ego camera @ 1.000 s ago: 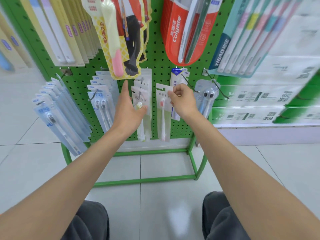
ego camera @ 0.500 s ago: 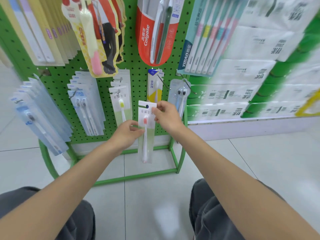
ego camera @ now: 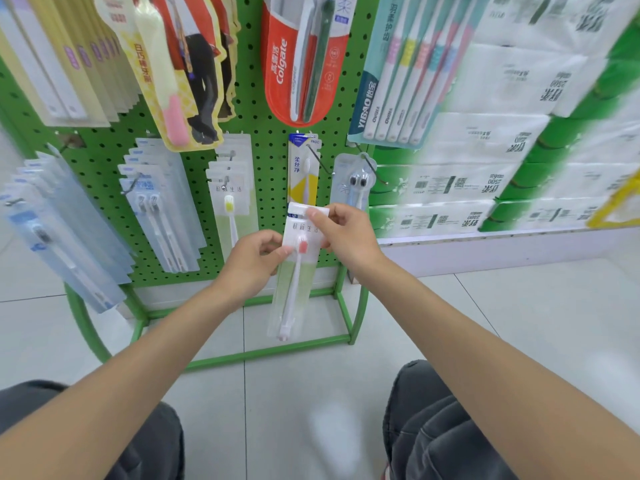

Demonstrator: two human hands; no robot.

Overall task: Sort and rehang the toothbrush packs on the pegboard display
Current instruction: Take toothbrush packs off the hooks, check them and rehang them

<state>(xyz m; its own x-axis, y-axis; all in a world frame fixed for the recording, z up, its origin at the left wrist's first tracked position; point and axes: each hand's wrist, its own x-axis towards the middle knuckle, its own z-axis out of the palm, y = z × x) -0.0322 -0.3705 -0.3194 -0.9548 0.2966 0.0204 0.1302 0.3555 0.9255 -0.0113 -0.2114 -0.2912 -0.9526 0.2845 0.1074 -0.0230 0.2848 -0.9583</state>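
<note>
I hold a clear toothbrush pack [ego camera: 294,289] with a pink-headed brush in front of the green pegboard [ego camera: 266,116], off any hook. My right hand [ego camera: 343,237] pinches its white top card. My left hand [ego camera: 252,261] pinches its left edge beside the brush head. Matching packs with a yellow-headed brush [ego camera: 232,202] hang on a hook to the left. A yellow and white pack [ego camera: 303,171] hangs just behind my right hand, with a googly-eyed brush pack [ego camera: 355,181] to its right.
Blue twin-brush packs [ego camera: 156,206] and more blue packs [ego camera: 59,233] hang at the left. A red Colgate pack [ego camera: 301,60] and a multi-brush pack [ego camera: 401,74] hang above. Tissue packs [ego camera: 485,150] fill the shelf on the right. The green stand frame [ego camera: 277,348] rests on a tiled floor.
The pink-headed pack came off the pegboard and moved down and toward me. My left hand left the yellow-headed packs and took hold of the pack's left edge.
</note>
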